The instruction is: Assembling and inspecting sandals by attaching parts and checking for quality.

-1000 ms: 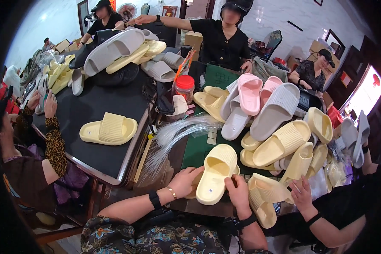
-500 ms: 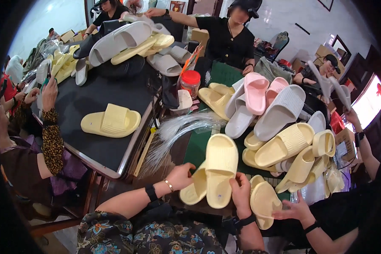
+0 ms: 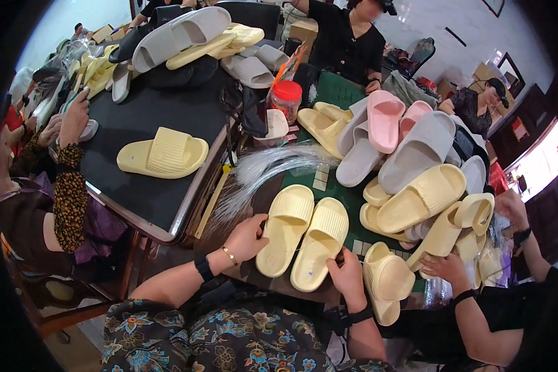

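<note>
Two pale yellow slippers lie side by side in front of me, toes away. My left hand (image 3: pixel 247 238) grips the outer edge of the left slipper (image 3: pixel 283 239), fingers hidden under it. At the other side, my right hand (image 3: pixel 347 276) pinches the edge of the right slipper (image 3: pixel 313 254), thumb on top; a small pale sticker shows near its heel. Just right of my right hand, a stacked yellow slipper pair (image 3: pixel 384 282) lies at the table edge.
A heap of grey slippers (image 3: pixel 415 152), pink slippers (image 3: pixel 385 121) and yellow ones rises at the right. Clear plastic strips (image 3: pixel 273 164) lie beyond my hands, near a red-lidded jar (image 3: pixel 286 99). One yellow slipper (image 3: pixel 162 153) sits on the black table (image 3: pixel 130 204). Co-workers' hands (image 3: pixel 446 268) reach in.
The two slippers, overlapping before, now lie side by side; the left one has moved forward. At the right, a co-worker's hand has moved from the stacked pair to the heap.
</note>
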`<state>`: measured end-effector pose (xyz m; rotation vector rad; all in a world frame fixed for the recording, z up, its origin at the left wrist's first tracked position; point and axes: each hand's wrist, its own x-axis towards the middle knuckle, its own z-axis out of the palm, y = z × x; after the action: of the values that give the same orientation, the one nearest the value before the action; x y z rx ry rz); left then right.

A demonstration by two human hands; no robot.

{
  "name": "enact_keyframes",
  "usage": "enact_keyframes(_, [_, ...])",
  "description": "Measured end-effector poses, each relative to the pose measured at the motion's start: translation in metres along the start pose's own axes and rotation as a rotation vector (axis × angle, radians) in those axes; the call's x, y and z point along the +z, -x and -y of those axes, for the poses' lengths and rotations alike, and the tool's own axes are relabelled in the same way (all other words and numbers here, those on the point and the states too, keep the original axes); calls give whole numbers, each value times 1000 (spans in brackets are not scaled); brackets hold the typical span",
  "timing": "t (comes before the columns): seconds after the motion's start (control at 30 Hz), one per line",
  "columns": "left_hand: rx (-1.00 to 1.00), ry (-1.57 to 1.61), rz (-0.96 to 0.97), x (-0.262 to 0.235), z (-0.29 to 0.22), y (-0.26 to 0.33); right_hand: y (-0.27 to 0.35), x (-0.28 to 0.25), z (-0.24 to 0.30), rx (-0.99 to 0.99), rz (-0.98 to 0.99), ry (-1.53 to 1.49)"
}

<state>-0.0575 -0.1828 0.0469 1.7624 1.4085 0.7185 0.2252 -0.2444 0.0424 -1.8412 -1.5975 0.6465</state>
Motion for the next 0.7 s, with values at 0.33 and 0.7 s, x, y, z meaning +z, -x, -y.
enact_keyframes(0.33, [40,-84,21,-36,-23,-38,1,-16,-17,87,20,-35])
enact_keyframes(0.7, [90,-712,-171,-19,-2,-98,32,-75,10,170,841,-68])
